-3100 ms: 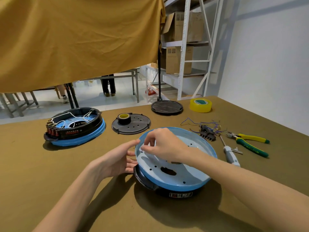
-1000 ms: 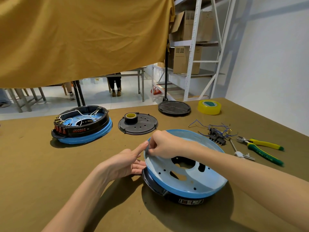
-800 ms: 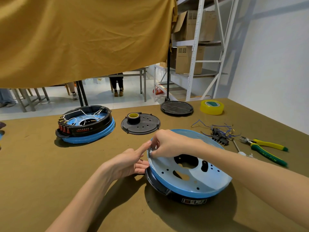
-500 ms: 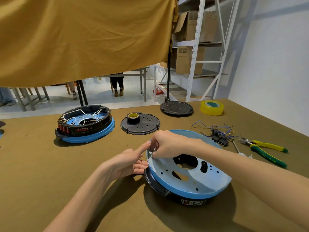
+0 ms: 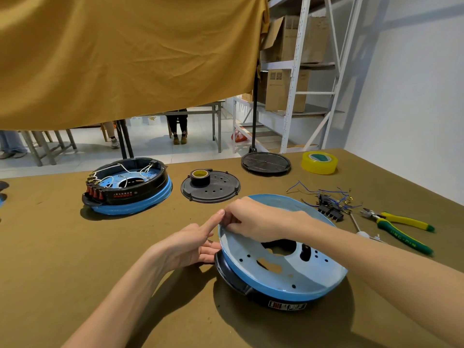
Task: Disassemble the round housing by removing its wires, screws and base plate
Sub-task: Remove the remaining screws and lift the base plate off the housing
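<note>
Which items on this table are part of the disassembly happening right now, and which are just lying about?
In use:
near housing
its blue base plate
left hand
right hand

Lying about:
second housing
black disc
yellow tape
pliers
loose wires

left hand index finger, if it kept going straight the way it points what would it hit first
The left hand points its index finger up and to the right, at the right hand, whose grip is curled at the left rim of the blue plate. It would probably meet those fingers first; they look nearly touching, though depth is unclear.

Light-blue base plate [image 5: 288, 272] on black housing [image 5: 231, 277]; yellow-green pliers [image 5: 401, 229]; yellow tape roll [image 5: 319, 162]; olive table [image 5: 62, 247]
</note>
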A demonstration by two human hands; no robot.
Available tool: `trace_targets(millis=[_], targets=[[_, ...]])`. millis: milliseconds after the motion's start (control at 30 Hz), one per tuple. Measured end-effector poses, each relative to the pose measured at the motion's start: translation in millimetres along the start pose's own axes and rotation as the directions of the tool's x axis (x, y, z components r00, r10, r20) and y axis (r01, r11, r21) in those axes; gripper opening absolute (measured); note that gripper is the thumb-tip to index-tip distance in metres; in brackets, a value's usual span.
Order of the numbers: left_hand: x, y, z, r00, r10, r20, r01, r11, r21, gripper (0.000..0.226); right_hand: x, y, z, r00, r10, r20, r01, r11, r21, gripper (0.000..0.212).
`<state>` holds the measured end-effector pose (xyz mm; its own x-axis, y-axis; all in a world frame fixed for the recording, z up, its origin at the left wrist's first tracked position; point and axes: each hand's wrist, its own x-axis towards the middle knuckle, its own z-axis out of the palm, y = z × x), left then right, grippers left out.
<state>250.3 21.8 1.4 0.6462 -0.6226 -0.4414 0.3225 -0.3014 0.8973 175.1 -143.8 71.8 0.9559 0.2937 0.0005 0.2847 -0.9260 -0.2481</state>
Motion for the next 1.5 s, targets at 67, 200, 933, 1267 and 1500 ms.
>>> trace_targets(millis=[67, 200, 933, 1267, 1500], targets=[[-0.6, 0.3, 1.3, 1.000, 0.000, -0.011, 0.000, 1.000, 0.004, 0.119, -2.3, 2.6, 5.1, 1.000, 0.000, -0.020, 0.000, 1.000, 0.006, 0.019], [-1.9, -1.0, 1.6, 1.000, 0.011, -0.023, -0.011, 1.000, 0.002, 0.115, -2.0, 7.8, 8.1, 0.999, 0.007, -0.047, -0.002, 0.995, 0.102, 0.013], [-1.2, -2.9, 0.5, 0.999, 0.030, -0.015, -0.030, 1.000, 0.003, 0.117, 6.1, 3.8, 0.6, 0.991, 0.134, 0.001, -0.134, 0.988, 0.077, 0.017], [-0.1, -4.1, -0.5, 1.000, 0.012, 0.002, -0.012, 1.000, 0.020, 0.100, 6.1, 0.2, -9.3, 0.998, 0.053, 0.018, -0.053, 0.998, -0.032, 0.022], [-3.7, -2.6, 1.6, 0.999, 0.015, 0.031, -0.015, 1.000, -0.001, 0.094, 3.8, 2.4, -6.1, 0.998, 0.049, -0.033, -0.049, 0.999, -0.007, 0.020]])
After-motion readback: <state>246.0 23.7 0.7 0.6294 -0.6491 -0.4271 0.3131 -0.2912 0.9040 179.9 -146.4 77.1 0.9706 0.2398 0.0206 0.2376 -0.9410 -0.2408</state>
